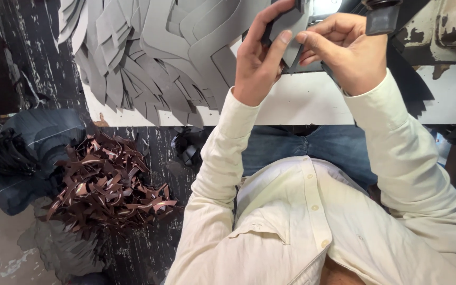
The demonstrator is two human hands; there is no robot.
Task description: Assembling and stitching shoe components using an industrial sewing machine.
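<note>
Grey curved piece [290, 32] between hands [302, 53]

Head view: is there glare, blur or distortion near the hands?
In the head view, a bright glare spot washes out the top edge above the right hand; the left hand and grey piece look sharp; the white table edge curves slightly, suggesting wide-lens distortion; the floor on the left is dim.

Head cam, 1 view: looks steeply down, close over table [312, 103] edge & lap.
</note>
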